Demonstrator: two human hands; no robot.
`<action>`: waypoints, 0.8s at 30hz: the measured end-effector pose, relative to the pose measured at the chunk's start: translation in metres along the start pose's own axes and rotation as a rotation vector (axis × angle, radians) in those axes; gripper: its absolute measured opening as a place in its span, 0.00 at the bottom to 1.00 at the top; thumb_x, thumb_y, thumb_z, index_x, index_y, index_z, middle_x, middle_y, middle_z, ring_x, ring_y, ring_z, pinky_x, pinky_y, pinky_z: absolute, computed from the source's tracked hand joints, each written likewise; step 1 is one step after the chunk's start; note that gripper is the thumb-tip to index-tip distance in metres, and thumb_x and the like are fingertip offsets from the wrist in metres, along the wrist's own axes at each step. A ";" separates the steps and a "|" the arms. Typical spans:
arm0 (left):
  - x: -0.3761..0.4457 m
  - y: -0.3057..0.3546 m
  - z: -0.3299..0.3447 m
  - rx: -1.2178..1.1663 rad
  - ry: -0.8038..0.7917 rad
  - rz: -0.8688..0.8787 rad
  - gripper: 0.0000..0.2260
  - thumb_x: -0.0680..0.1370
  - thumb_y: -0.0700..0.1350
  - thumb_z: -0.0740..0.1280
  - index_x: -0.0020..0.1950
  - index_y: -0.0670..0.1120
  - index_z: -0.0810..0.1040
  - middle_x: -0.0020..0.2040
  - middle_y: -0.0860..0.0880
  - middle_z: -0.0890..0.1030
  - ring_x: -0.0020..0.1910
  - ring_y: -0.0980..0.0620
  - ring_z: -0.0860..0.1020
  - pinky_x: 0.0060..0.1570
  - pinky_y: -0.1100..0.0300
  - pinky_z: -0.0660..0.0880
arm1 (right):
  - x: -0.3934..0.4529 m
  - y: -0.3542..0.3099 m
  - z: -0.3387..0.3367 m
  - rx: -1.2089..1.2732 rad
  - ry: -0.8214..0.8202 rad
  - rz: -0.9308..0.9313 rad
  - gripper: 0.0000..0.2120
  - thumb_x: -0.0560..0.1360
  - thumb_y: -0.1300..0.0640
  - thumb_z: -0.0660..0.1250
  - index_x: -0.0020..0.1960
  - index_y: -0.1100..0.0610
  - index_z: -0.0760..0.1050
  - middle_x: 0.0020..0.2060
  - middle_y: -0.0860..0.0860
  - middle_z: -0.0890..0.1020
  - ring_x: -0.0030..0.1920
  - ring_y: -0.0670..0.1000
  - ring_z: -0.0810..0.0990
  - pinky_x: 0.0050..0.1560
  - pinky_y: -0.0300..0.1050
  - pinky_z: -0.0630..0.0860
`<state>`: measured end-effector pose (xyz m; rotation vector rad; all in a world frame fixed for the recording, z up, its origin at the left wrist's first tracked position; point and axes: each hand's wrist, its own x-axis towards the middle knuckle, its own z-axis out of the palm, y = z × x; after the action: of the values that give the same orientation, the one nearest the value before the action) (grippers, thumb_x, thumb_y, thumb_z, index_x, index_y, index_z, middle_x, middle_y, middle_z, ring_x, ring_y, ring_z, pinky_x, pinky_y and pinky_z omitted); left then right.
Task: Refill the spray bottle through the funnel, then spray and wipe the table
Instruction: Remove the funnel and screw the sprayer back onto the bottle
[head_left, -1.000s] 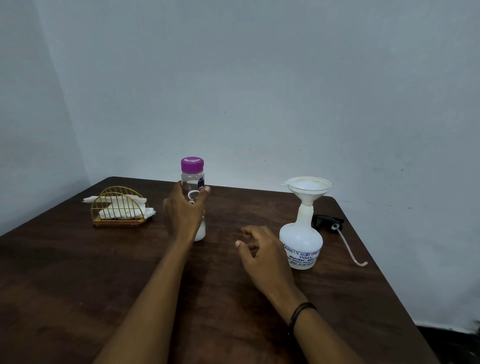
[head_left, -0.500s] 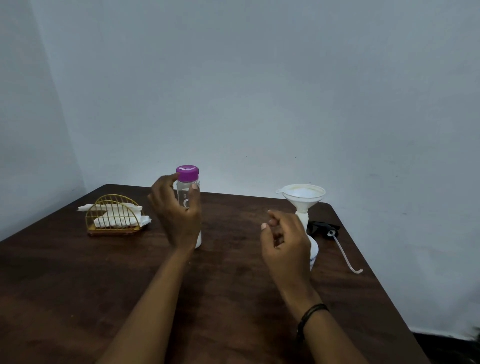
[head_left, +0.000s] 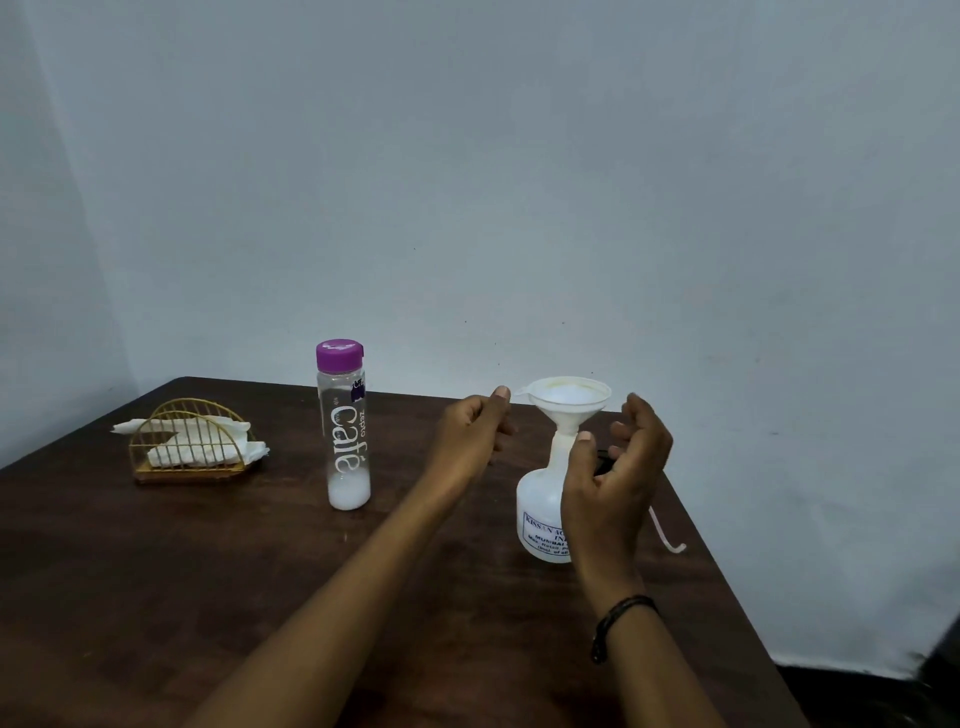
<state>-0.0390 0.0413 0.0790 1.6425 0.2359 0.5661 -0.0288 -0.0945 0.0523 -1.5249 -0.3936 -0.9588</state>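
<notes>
Left hand (head_left: 470, 431): raised, forearm bare and reaching forward from lower centre, fingers loosely curled, thumb up, holding nothing. Right hand (head_left: 610, 478): raised beside it, palm turned inward toward the left, fingers relaxed and half-curled, thumb upright, nothing in its grip. Right wrist: dark braided band (head_left: 618, 623). The two hands are apart.

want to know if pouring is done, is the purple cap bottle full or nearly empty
Nearly empty. The clear bottle stands upright, purple cap on, with white liquid only at its bottom; neither hand touches it.
</notes>
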 end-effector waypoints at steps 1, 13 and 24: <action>0.001 0.004 0.003 -0.043 -0.029 -0.039 0.20 0.82 0.55 0.62 0.51 0.38 0.81 0.40 0.43 0.83 0.29 0.56 0.73 0.29 0.64 0.70 | 0.000 0.001 0.000 -0.002 -0.022 0.016 0.25 0.73 0.59 0.62 0.70 0.59 0.66 0.64 0.55 0.72 0.61 0.55 0.75 0.57 0.58 0.77; 0.003 0.021 0.020 -0.302 -0.084 -0.218 0.16 0.82 0.52 0.62 0.36 0.48 0.72 0.28 0.52 0.72 0.24 0.55 0.66 0.26 0.62 0.62 | 0.001 0.005 0.000 -0.010 -0.130 0.057 0.25 0.75 0.52 0.56 0.70 0.58 0.69 0.65 0.52 0.74 0.64 0.52 0.74 0.58 0.58 0.77; 0.009 0.034 0.025 -0.459 -0.129 -0.137 0.15 0.81 0.48 0.63 0.36 0.46 0.72 0.28 0.52 0.70 0.25 0.55 0.64 0.25 0.63 0.61 | 0.003 0.002 -0.001 0.015 -0.145 0.088 0.26 0.75 0.59 0.59 0.74 0.56 0.66 0.66 0.52 0.74 0.61 0.48 0.76 0.51 0.30 0.73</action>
<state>-0.0248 0.0186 0.1130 1.2012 0.1112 0.3742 -0.0260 -0.0970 0.0533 -1.5902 -0.4323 -0.7773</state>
